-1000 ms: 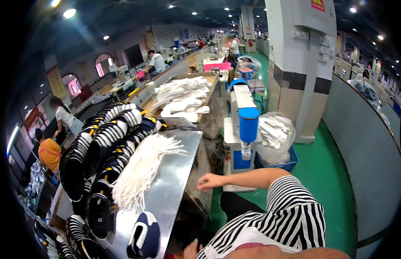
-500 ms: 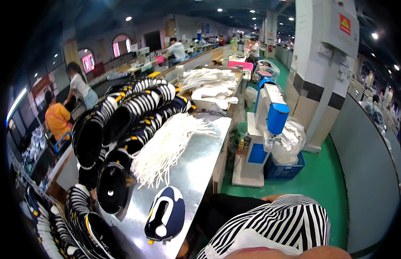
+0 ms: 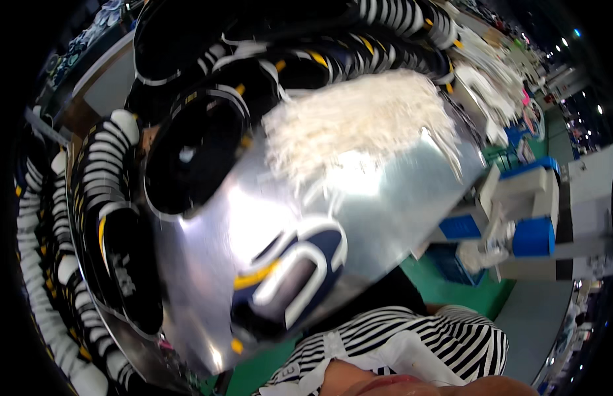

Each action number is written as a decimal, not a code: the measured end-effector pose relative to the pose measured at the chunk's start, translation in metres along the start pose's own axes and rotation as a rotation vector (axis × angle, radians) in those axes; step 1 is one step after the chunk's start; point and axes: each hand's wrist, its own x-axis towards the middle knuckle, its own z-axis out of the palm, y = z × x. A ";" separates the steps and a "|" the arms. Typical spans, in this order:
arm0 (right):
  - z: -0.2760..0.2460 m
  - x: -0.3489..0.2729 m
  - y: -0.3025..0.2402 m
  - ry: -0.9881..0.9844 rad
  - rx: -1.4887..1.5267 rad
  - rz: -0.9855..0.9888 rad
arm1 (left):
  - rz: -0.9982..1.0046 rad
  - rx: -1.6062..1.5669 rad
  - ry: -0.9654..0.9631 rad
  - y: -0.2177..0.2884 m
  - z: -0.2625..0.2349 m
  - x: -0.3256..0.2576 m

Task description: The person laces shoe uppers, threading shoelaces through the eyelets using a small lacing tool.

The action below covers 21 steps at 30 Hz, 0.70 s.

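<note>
Neither of my hands shows in the head view; only my striped top and a sliver of skin beside it appear at the lower edge. In front of me a navy and white shoe upper with yellow trim lies on a shiny metal tabletop, somewhat blurred. Beyond it spreads a thick bundle of cream-white shoelaces, loose ends toward me. Rows of nested shoe uppers stand along the far side, the nearest upper showing its dark inside.
More nested shoe uppers line the left, below the tabletop's edge. A pile of white pieces lies at the far right. Past the table's right edge stand a blue and white machine and a blue crate on the green floor.
My view has swung down and tilted, so the tabletop, laces and shoe upper look larger and turned. The co-workers at the upper left have left the view. No hand has come into view.
</note>
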 end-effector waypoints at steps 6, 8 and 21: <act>-0.012 0.022 -0.047 -0.081 0.072 0.068 | -0.265 0.019 -0.014 0.007 0.047 0.016; -0.018 0.021 -0.061 -0.085 0.116 0.066 | -0.289 0.031 -0.027 0.007 0.059 0.019; -0.025 0.063 -0.061 -0.170 0.329 -0.180 | -0.016 0.266 0.099 0.008 0.063 0.001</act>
